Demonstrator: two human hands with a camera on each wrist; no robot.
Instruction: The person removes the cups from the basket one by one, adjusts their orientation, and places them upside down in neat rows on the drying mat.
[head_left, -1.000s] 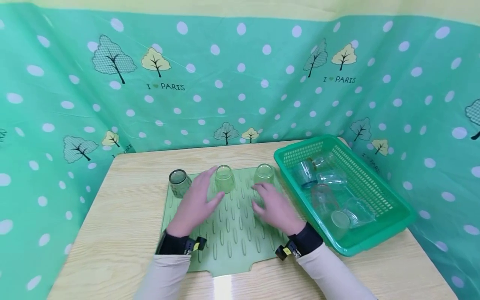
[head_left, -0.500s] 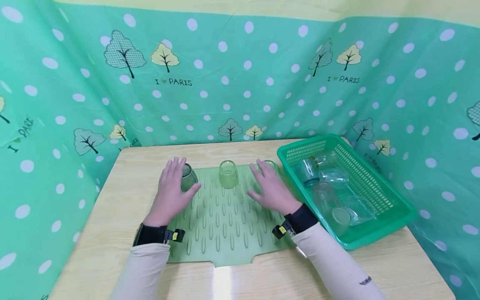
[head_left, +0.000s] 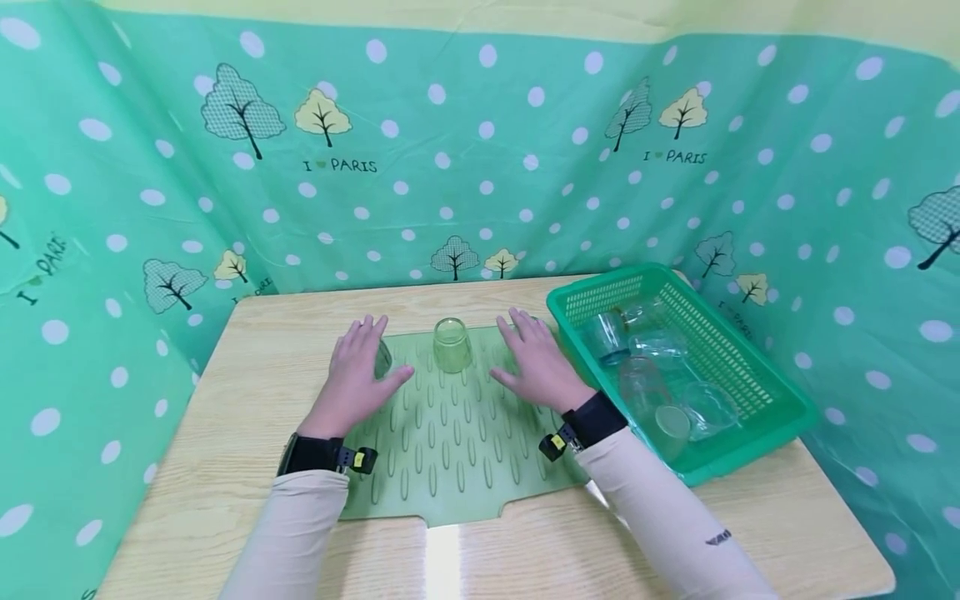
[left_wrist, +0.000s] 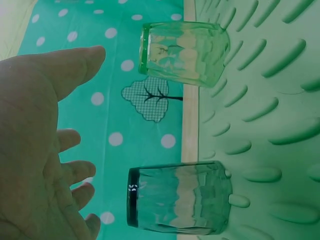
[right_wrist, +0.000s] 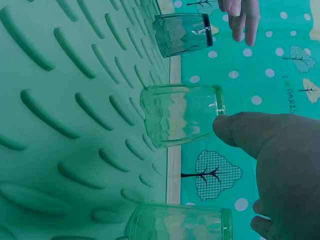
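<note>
Glasses stand upside down along the far edge of the drying mat (head_left: 450, 450): the left hand (head_left: 352, 383), fingers spread, hovers over the dark glass (left_wrist: 177, 197); the middle glass (head_left: 452, 344) stands free; the right hand (head_left: 540, 367), also spread and gripping nothing, hides the third glass (right_wrist: 175, 222) from the head camera. Judging by this, each hand next needs to close around its glass.

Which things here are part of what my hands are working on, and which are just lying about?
In hand:
left hand, open over the dark-rimmed glass
right hand, open over the right glass
middle glass
green drying mat

Lying about:
green basket with clear glasses
wooden table
</note>
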